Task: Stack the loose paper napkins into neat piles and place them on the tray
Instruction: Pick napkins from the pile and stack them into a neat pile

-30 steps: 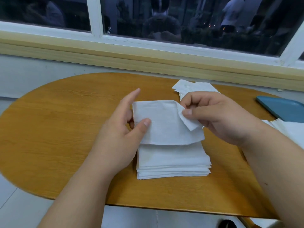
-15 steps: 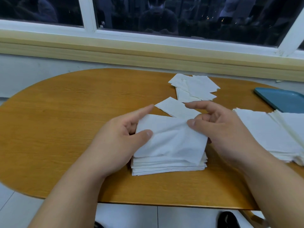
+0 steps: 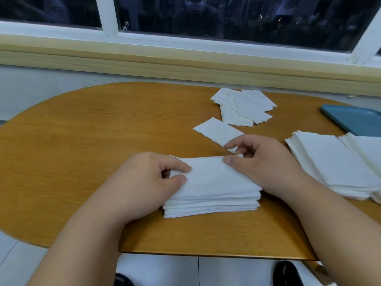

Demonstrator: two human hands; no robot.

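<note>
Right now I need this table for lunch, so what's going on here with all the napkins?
A person is building a pile of napkins near the front edge of the table. The left hand and right hand pinch the top napkin by its ends, laying it on the pile. One single napkin and a loose heap lie farther back; a larger stack sits beside the blue tray.

a napkin pile [image 3: 214, 190] is set mid-desk [image 3: 82, 151]; loose napkins [image 3: 243, 106] behind, a tray [image 3: 354, 118] far right.

Top napkin [image 3: 212, 178] lowered flat onto the pile [image 3: 210, 206], left hand [image 3: 144, 182] and right hand [image 3: 266, 168] come down with it
</note>
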